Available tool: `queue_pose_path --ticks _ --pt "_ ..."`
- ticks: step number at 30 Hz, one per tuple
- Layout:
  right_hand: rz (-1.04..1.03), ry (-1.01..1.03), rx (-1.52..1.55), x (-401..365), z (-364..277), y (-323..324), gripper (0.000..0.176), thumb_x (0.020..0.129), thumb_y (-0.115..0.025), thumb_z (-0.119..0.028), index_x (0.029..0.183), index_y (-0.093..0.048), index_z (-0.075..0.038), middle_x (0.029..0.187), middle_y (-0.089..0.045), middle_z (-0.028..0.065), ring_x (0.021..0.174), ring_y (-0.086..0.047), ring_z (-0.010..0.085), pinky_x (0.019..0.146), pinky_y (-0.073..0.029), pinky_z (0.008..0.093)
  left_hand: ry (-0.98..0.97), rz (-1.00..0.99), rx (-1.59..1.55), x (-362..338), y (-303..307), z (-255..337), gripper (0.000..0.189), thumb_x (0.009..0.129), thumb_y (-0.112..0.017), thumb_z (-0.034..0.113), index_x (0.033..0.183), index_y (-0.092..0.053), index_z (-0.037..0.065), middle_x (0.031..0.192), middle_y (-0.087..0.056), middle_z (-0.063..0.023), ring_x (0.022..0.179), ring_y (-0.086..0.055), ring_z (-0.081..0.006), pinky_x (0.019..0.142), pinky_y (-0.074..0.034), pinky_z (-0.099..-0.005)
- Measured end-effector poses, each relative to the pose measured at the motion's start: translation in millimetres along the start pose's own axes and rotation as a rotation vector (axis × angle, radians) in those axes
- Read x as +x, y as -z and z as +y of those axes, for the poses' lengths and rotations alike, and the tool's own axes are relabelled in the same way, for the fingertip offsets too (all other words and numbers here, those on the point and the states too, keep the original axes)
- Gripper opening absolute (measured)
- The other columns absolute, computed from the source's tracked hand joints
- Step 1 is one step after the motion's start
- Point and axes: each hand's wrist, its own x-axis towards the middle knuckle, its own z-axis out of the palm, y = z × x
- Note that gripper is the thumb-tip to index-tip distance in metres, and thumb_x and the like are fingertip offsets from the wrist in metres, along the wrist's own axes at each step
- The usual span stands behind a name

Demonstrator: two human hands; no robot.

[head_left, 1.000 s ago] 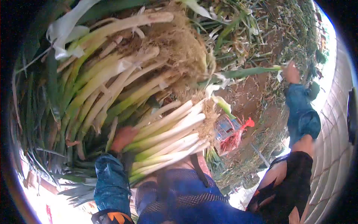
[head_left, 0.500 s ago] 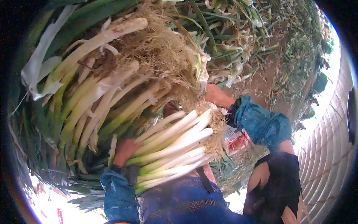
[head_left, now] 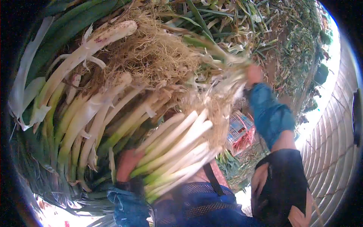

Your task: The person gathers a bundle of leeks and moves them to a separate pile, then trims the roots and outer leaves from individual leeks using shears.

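My left hand (head_left: pixel 128 162) is closed around a bunch of leeks (head_left: pixel 177 147) lying across my lap. Their white stalks and fringe of roots point up and right, while the green parts run down past my wrist. Off to the upper right, my right hand (head_left: pixel 254 73) is blurred by motion. Its fingers appear closed on pale, stripped leek leaves (head_left: pixel 232 70), which trail to the left and are smeared too. Beyond the bunch lies a large heap of leeks (head_left: pixel 87 109) with dirty outer skins and tangled dry roots (head_left: pixel 151 56).
Discarded leaves and trimmings (head_left: pixel 227 22) cover the ground at the top. A crate (head_left: pixel 238 130) with red strands (head_left: pixel 244 142) stands right of the bunch. My knee (head_left: pixel 280 181) is at lower right, beside a ribbed pale sheet wall (head_left: pixel 332 140).
My right hand has moved up and to the right, away from the root ends, with pale leaves trailing from it. My left hand keeps its hold on the bunch.
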Motion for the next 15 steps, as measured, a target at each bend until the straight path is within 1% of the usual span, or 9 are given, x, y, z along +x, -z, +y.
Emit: queue_pose_path --ticks 1,2,3,5,9,10,11,12,15 --pt "0.062 -0.038 -0.163 21 71 -1 0.015 0.076 -0.055 -0.018 0.079 -0.059 -0.004 0.075 -0.062 0.0129 0.061 -0.059 0.031 0.054 -0.049 0.0418 0.0 0.019 0.019 -2 0 -8 0.054 0.075 -0.059 0.051 0.093 -0.065 0.001 0.088 -0.063 -0.024 0.085 -0.06 -0.0396 0.075 -0.047 -0.0439" --pt "-0.196 -0.229 0.167 50 148 48 0.016 0.076 -0.057 -0.019 0.079 -0.058 -0.004 0.078 -0.062 0.0117 0.061 -0.059 0.0298 0.053 -0.049 0.0406 0.018 -0.01 -0.053 2 -4 -20 0.054 0.074 -0.059 0.051 0.093 -0.065 0.001 0.088 -0.063 -0.024 0.084 -0.06 -0.0398 0.075 -0.047 -0.0439" --pt "-0.133 -0.244 -0.022 59 189 81 0.025 0.075 -0.063 -0.026 0.084 -0.058 -0.002 0.083 -0.062 0.0121 0.061 -0.06 0.0298 0.053 -0.05 0.0393 0.035 -0.054 -0.117 6 -12 -36 0.053 0.074 -0.059 0.051 0.093 -0.065 0.001 0.088 -0.063 -0.024 0.083 -0.06 -0.04 0.074 -0.047 -0.044" --pt "0.082 -0.378 -0.348 42 184 117 0.042 0.072 -0.069 -0.036 0.091 -0.056 -0.001 0.085 -0.061 0.0138 0.067 -0.061 0.0296 0.057 -0.051 0.0376 -0.008 -0.111 -0.097 7 -27 -47 0.053 0.074 -0.06 0.051 0.092 -0.066 0.002 0.087 -0.063 -0.024 0.082 -0.06 -0.0399 0.074 -0.047 -0.0439" --pt "-0.336 0.083 0.32 -32 81 32 0.055 0.082 -0.056 -0.049 0.114 -0.051 -0.004 0.099 -0.06 0.0145 0.086 -0.06 0.0249 0.073 -0.048 0.0359 -0.061 -0.087 0.044 -1 -16 -27 0.051 0.073 -0.061 0.05 0.091 -0.066 0.002 0.086 -0.063 -0.0243 0.081 -0.061 -0.0388 0.073 -0.047 -0.0437" --pt "-0.553 0.119 0.825 -52 19 32 0.055 0.084 -0.054 -0.046 0.12 -0.048 -0.005 0.106 -0.058 0.012 0.092 -0.057 0.0235 0.079 -0.046 0.0353 -0.032 -0.084 0.031 -3 -14 -20 0.051 0.073 -0.062 0.05 0.091 -0.066 0.002 0.086 -0.063 -0.0245 0.081 -0.062 -0.0384 0.073 -0.047 -0.0437" --pt "-0.875 -0.105 1.645 -72 -46 35 0.055 0.087 -0.053 -0.043 0.126 -0.044 -0.005 0.114 -0.055 0.0094 0.098 -0.055 0.0221 0.085 -0.043 0.0346 -0.013 -0.1 -0.051 -2 -14 -21 0.052 0.073 -0.062 0.05 0.091 -0.066 0.001 0.086 -0.063 -0.0248 0.081 -0.062 -0.0383 0.073 -0.047 -0.0437" --pt "-1.168 -0.361 2.016 -92 -112 39 0.055 0.089 -0.051 -0.04 0.132 -0.041 -0.006 0.121 -0.053 0.0069 0.104 -0.053 0.0207 0.091 -0.04 0.034 0.007 -0.12 -0.131 -3 -18 -25 0.053 0.073 -0.062 0.05 0.092 -0.066 0.0 0.087 -0.063 -0.0251 0.082 -0.062 -0.0382 0.073 -0.047 -0.0436" --pt "-1.108 0.161 2.093 -80 -214 -15 0.042 0.087 -0.054 -0.033 0.118 -0.051 -0.005 0.112 -0.057 0.0074 0.101 -0.054 0.0218 0.087 -0.043 0.0343 0.014 -0.159 -0.11 -4 -9 -11 0.055 0.074 -0.061 0.05 0.094 -0.065 -0.001 0.088 -0.062 -0.0258 0.083 -0.061 -0.0386 0.074 -0.047 -0.0436"
